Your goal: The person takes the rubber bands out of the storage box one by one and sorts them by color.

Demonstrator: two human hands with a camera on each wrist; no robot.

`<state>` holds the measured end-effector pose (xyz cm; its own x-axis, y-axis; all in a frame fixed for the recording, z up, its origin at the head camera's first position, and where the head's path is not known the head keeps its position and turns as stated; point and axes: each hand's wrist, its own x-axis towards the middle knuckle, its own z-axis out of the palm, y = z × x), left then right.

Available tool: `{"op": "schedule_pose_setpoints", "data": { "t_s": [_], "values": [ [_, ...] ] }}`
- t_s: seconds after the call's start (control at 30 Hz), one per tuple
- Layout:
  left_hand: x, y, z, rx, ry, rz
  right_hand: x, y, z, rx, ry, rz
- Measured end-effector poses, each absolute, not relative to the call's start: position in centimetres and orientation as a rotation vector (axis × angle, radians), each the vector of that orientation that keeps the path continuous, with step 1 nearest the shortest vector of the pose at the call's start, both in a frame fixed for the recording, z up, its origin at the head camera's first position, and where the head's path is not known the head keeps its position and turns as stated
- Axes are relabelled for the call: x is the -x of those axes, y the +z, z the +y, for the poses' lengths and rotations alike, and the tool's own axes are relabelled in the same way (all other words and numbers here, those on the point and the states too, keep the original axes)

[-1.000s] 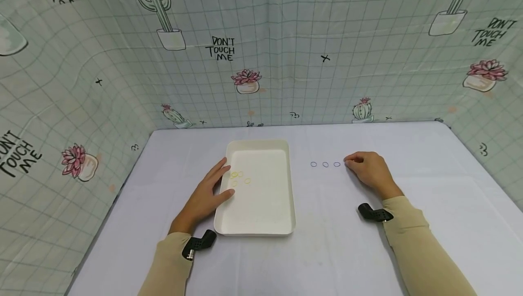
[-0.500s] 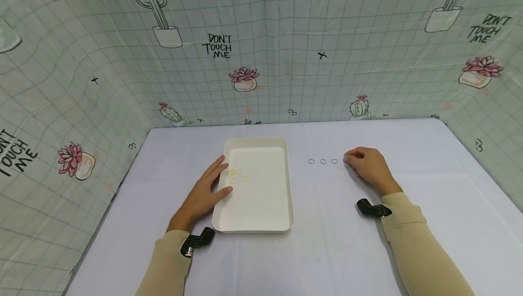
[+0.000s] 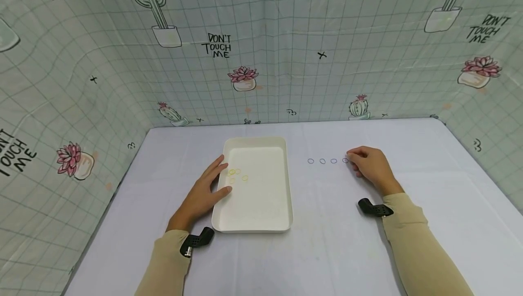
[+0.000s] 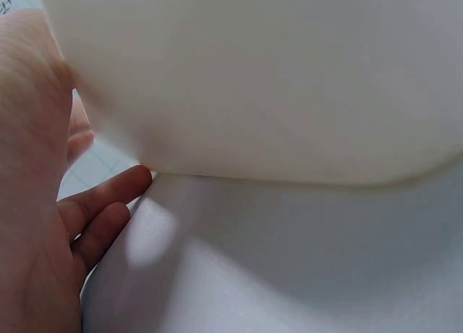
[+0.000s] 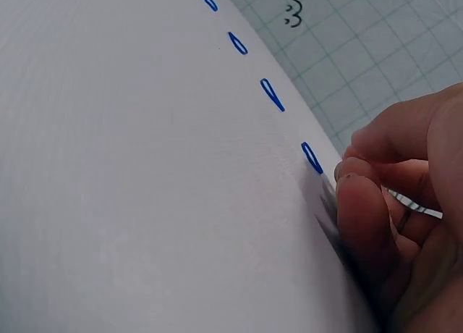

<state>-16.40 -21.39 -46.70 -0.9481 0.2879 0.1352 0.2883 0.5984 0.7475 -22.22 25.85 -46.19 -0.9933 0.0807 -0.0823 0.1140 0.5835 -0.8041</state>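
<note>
Blue rings (image 3: 328, 161) lie flat in a row of four on the white table (image 3: 327, 241), right of its middle; the row's long axis runs left to right, its right end meeting the fingertips of the right hand (image 3: 371, 167). Nearest the viewer, two beige sleeves (image 3: 412, 232) come in from the near edge. Left of centre the left hand (image 3: 202, 195) rests with straight, slightly spread fingers against the left rim of a white tray (image 3: 282, 187), whose long axis runs near to far. Small yellow rings (image 3: 237, 175) lie in the tray's far left part, just right of those fingers. Farther right, the right hand has its fingers curled and bunched, thumb and forefinger pressed together just beside the rightmost blue ring (image 5: 312, 158); whether they touch it cannot be told. Half a second ago only three blue rings showed clear of the hand; now the fourth lies exposed, the hand drawn slightly right. Behind stands a cactus-print backdrop (image 3: 261, 51).
</note>
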Motion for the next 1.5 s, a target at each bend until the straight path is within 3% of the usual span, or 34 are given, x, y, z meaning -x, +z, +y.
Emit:
{"op": "schedule_pose_setpoints", "data": {
  "t_s": [0.83,1.5],
  "values": [
    [16.1,-46.5,-21.4,0.497,-1.342,-2.819,21.7,-45.9,24.7,-0.301,-1.902,2.448],
    [16.2,-46.8,-21.5,0.525,-1.336,-2.786,22.3,-43.8,19.3,0.04,-1.865,2.348]
  ]
}}
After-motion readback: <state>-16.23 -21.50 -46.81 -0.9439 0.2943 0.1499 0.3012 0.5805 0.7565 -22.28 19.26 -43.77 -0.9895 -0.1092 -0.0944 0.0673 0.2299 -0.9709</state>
